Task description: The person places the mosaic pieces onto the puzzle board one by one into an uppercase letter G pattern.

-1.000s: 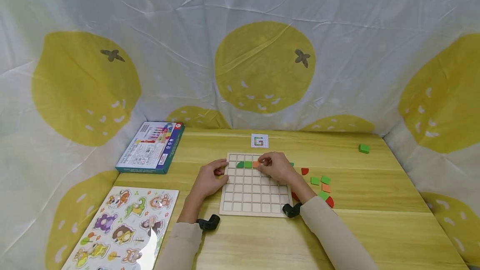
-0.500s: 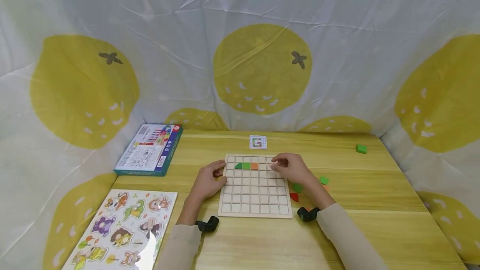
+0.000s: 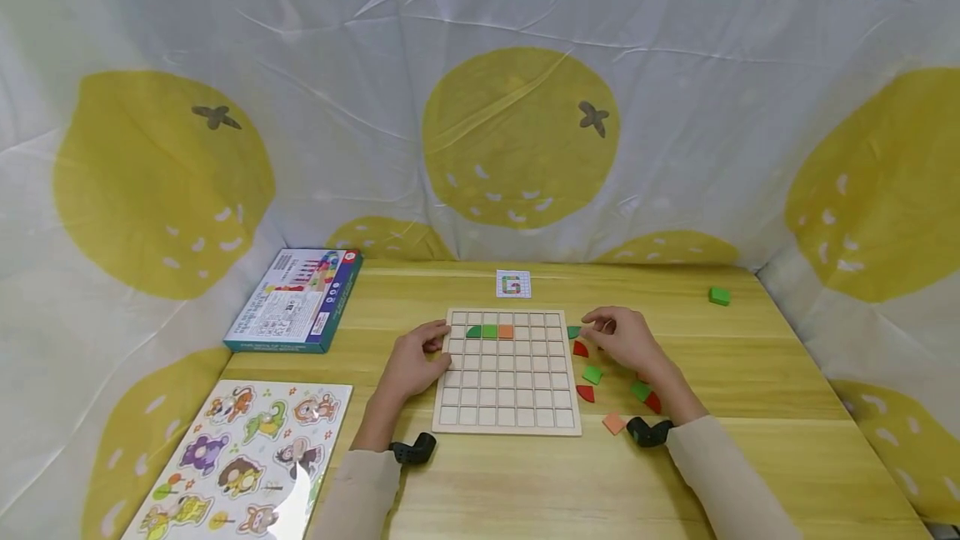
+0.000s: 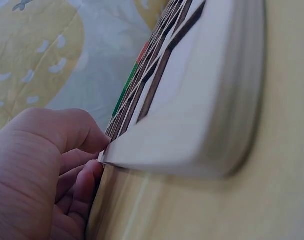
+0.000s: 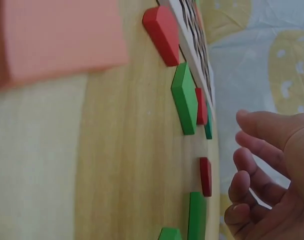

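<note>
A pale wooden grid board [image 3: 506, 398] lies on the table. In its second row from the far edge sit a dark green quarter-round piece [image 3: 474, 332], a bright green square [image 3: 490, 332] and an orange square [image 3: 506, 332]. My left hand [image 3: 414, 361] grips the board's left edge between thumb and fingers, also seen close up as the left hand [image 4: 57, 160] in the left wrist view. Right of the board, my right hand [image 3: 622, 338] hovers beside another dark green quarter-round [image 3: 573, 332]. The right wrist view shows that hand's fingers parted, with nothing held.
Loose red quarter-rounds [image 3: 586, 393], green squares [image 3: 592, 375] and an orange square [image 3: 614, 424] lie right of the board. A small patterned card [image 3: 513, 283] is behind it. At left are a box [image 3: 296, 298] and an animal picture sheet [image 3: 243, 457]. Green blocks [image 3: 719, 297] sit far right.
My right hand has left the orange square in the board's second row and moved right, past the board's edge, to the loose pieces. The left hand stays at the board's edge.
</note>
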Motion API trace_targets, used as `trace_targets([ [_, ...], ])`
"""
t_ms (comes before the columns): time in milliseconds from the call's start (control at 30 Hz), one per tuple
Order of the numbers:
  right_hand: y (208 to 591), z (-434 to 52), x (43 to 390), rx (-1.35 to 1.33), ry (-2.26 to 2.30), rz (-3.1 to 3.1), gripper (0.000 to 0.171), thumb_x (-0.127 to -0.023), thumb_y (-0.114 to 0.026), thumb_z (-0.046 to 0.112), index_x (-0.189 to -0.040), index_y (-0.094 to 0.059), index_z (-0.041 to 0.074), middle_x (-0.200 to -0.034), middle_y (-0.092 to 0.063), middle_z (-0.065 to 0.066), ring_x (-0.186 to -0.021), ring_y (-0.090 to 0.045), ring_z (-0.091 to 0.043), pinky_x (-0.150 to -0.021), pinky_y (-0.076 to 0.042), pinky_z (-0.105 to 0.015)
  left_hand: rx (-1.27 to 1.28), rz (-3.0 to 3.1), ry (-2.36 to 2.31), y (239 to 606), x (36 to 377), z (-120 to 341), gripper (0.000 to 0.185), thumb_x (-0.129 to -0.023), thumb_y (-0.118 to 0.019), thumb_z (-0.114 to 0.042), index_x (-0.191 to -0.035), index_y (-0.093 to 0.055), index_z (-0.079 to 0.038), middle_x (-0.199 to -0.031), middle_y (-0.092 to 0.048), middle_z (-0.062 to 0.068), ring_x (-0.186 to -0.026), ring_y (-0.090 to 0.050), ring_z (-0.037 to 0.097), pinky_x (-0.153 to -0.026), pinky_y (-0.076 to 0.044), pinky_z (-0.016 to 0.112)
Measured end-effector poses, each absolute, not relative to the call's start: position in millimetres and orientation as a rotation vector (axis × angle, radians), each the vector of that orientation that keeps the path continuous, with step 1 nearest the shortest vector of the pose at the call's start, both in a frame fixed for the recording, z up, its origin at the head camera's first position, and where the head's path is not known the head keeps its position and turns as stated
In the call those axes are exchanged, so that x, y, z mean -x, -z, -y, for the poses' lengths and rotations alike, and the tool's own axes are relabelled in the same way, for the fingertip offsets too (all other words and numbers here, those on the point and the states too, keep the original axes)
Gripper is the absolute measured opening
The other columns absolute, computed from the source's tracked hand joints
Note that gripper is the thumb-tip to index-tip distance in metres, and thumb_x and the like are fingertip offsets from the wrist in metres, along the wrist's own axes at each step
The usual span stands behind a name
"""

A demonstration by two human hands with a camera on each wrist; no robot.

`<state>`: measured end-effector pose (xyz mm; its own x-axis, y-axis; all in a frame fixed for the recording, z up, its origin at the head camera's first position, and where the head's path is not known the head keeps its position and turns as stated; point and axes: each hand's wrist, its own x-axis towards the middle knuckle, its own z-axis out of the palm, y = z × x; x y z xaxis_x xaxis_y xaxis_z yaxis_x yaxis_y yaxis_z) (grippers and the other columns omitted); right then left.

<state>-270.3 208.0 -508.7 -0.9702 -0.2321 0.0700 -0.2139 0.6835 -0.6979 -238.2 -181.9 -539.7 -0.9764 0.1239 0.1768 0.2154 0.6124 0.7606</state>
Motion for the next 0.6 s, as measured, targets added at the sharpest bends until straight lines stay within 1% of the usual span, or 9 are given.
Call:
trace_targets([
  [100, 512, -211, 272, 0.381, 1.165, -2.865, 0.027, -0.095, -0.075, 0.025, -0.115, -0.077, 0.007, -0.091, -0.069, -0.004, -0.075, -0.058, -0.017, -0.065, -0.049, -0.031, 0.278, 2.726, 1.317, 539, 238, 181, 0.050, -0.085, -0.072, -0.010, -0.134, -0.069, -0.006, -0.144, -0.063, 0.008, -0.101, -0.064, 0.018, -0.089, -0.054, 0.036],
  [200, 516, -210, 275, 0.369, 1.160, -2.862, 0.027, -0.095, -0.075, 0.026, -0.114, -0.077, 0.008, -0.091, -0.070, -0.004, -0.077, -0.059, -0.017, -0.068, -0.050, -0.031, 0.261, 2.731, 1.327, 540, 237, 182, 0.050, -0.085, -0.072, -0.010, -0.135, -0.069, -0.006, -0.144, -0.063, 0.007, -0.102, -0.064, 0.018, -0.089, -0.054, 0.037],
  [300, 520, -208, 278, 0.328, 1.149, -2.867, 0.025, -0.095, -0.075, 0.029, -0.109, -0.078, 0.009, -0.092, -0.071, -0.004, -0.079, -0.060, -0.017, -0.071, -0.050, -0.032, 0.249, 2.740, 1.333, 541, 238, 182, 0.050, -0.085, -0.072, -0.010, -0.135, -0.069, -0.007, -0.144, -0.063, 0.005, -0.103, -0.064, 0.017, -0.090, -0.054, 0.036],
  [433, 523, -207, 280, 0.237, 1.116, -2.887, 0.021, -0.094, -0.075, 0.032, -0.102, -0.078, 0.012, -0.090, -0.072, -0.003, -0.079, -0.060, -0.017, -0.071, -0.049, -0.031, 0.255, 2.747, 1.343, 542, 238, 182, 0.050, -0.086, -0.073, -0.011, -0.136, -0.069, -0.008, -0.145, -0.063, 0.005, -0.106, -0.065, 0.017, -0.092, -0.054, 0.037],
  [600, 522, -208, 283, 0.231, 1.124, -2.896, 0.016, -0.095, -0.074, 0.026, -0.101, -0.079, 0.012, -0.087, -0.071, -0.003, -0.075, -0.058, -0.018, -0.068, -0.048, -0.032, 0.266, 2.736, 1.344, 542, 238, 183, 0.050, -0.086, -0.073, -0.009, -0.136, -0.068, -0.007, -0.146, -0.062, 0.006, -0.107, -0.065, 0.019, -0.093, -0.054, 0.040],
])
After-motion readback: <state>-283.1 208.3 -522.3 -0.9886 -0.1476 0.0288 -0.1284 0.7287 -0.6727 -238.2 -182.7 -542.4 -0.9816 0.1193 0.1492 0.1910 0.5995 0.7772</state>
